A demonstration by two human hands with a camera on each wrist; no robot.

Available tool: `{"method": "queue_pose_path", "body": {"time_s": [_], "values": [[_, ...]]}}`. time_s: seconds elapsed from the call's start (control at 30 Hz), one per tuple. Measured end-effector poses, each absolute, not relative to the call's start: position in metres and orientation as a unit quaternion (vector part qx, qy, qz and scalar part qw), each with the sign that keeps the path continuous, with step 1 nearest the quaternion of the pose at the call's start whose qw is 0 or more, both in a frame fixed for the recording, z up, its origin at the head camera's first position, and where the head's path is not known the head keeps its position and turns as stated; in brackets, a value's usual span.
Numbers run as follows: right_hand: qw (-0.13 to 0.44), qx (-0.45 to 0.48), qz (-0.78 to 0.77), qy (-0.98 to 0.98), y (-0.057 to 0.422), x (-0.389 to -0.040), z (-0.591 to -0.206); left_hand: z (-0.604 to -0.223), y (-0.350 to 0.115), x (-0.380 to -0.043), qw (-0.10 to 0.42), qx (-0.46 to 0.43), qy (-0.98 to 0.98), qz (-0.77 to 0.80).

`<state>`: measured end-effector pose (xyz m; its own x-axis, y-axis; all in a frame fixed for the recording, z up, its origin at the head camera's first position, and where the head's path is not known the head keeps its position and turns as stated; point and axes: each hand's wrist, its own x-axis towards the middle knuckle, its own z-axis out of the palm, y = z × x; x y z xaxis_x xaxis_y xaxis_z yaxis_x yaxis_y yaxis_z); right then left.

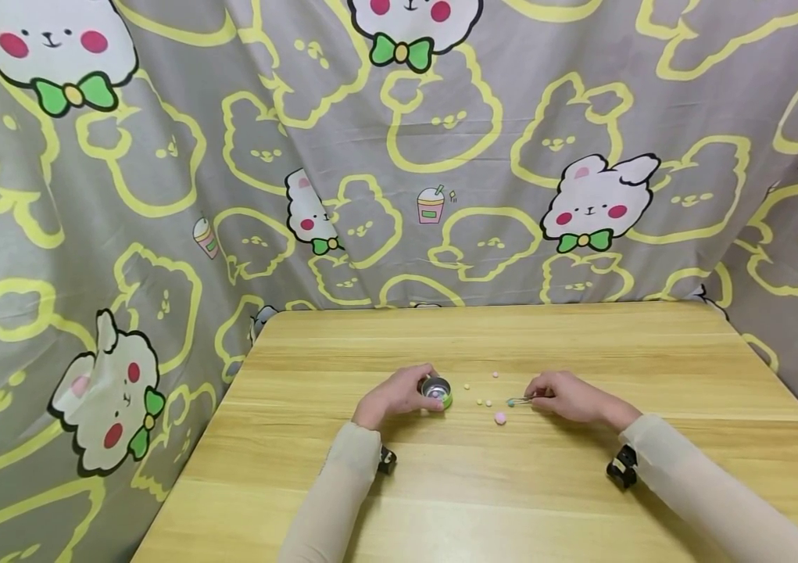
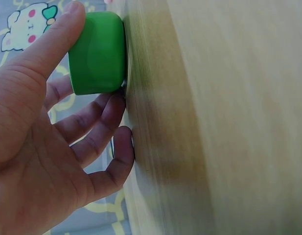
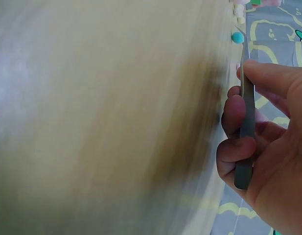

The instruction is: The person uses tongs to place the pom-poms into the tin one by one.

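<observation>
My left hand point(image 1: 406, 390) grips a small round green tin point(image 2: 98, 53) between thumb and fingers. In the head view the tin's silvery inside faces up, with something pinkish in it. My right hand point(image 1: 570, 396) holds metal tweezers point(image 3: 246, 112), their tips pointing left toward a small blue ball point(image 3: 237, 37). The tips are right beside that ball; whether they pinch it I cannot tell. Between the hands, several small yellow balls point(image 1: 479, 402) lie on the wood, along with a larger pink ball point(image 1: 500, 418) and a small pink one point(image 1: 495, 374).
The wooden table point(image 1: 441, 493) reaches back to a grey patterned curtain point(image 1: 370, 156), which also hangs along both sides. A black wrist camera point(image 1: 622, 467) sits under the right sleeve, and another point(image 1: 388, 460) under the left.
</observation>
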<state>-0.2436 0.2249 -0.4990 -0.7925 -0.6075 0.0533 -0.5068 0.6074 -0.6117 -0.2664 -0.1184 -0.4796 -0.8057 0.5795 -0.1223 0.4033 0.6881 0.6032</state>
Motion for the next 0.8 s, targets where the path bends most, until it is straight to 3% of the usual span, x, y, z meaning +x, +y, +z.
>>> {"method": "queue_pose_path", "body": {"time_s": [0.8], "values": [[0.086, -0.289, -0.338, 0.892, 0.2244, -0.2486, -0.4957, -0.4786, -0.1180, -0.2676, 0.151, 0.275, 0.909, 0.276]]}}
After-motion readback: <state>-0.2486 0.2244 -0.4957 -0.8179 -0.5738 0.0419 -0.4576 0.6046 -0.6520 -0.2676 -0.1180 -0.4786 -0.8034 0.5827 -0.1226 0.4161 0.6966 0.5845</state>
